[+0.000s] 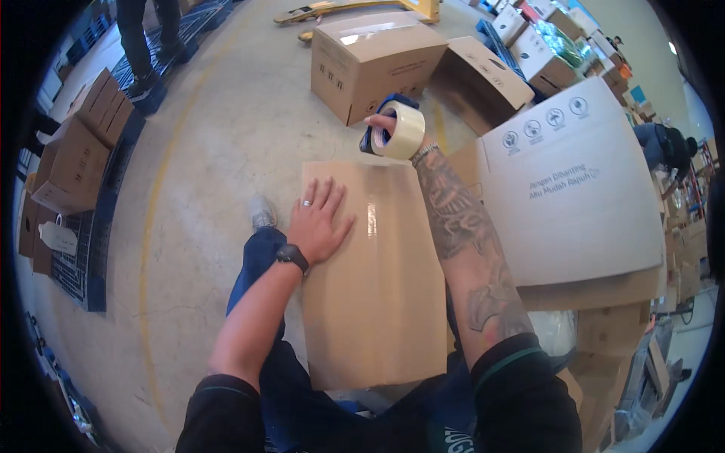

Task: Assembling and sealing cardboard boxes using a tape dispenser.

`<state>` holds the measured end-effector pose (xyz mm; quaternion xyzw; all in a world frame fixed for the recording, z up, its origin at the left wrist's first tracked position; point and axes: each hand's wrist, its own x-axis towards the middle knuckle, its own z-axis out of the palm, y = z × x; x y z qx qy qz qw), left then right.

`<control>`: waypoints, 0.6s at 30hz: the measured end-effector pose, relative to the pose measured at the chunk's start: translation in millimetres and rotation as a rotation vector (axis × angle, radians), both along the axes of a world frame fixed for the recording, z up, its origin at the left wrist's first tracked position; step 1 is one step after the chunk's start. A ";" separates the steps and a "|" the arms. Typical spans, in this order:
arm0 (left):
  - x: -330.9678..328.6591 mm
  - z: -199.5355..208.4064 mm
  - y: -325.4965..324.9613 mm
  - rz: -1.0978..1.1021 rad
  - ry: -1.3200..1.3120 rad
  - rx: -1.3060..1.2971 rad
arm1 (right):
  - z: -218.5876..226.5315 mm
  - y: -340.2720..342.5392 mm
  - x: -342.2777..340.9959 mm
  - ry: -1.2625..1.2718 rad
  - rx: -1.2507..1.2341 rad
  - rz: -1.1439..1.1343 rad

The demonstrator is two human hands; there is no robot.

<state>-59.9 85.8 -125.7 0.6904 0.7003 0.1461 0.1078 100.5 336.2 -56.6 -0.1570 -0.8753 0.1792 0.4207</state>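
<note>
Head view, single frame. Flat brown cardboard box [370, 279] lies across the person's lap, long axis running away from the body, flaps closed. A strip of clear glossy packing tape [371, 215] runs along the centre seam from the far edge toward the middle.

Left hand [319, 224]: palm down, fingers spread wide, pressed flat on the left part of the box top, just left of the tape strip. Grip holds nothing; it only bears on the cardboard. Ring on one finger, dark watch at the wrist.

Right hand [384, 124]: at the far edge of the box, grip closed around a blue-handled tape dispenser with a roll of pale clear tape [399, 132]. The roll sits just past the far edge of the box, in line with the taped seam. Whether the roll touches the cardboard cannot be told. Forearm reaches along the right side of the box.

Surroundings: pale concrete floor [219, 136] with a yellow painted line. A sealed brown carton [374, 64] stands on the floor beyond the dispenser, an open tilted one just right of it. A large white-faced flattened carton [570, 189] leans at the right, touching the box's right side. Stacked brown cartons on a dark pallet [72, 166] at the left. Another person's legs [147, 38] stand at the upper left, well apart
</note>
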 end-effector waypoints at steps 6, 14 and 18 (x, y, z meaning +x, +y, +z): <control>4.6 -14.6 -2.9 0.006 -0.056 0.129 | -89.3 67.5 -40.2 0.111 -0.904 -0.165; 7.6 -5.9 -0.6 0.024 -0.080 0.181 | -116.4 62.9 -47.0 -0.460 -1.157 -0.034; 8.3 -10.2 0.2 0.017 -0.090 0.166 | -89.2 62.0 -34.3 -0.127 -1.496 0.085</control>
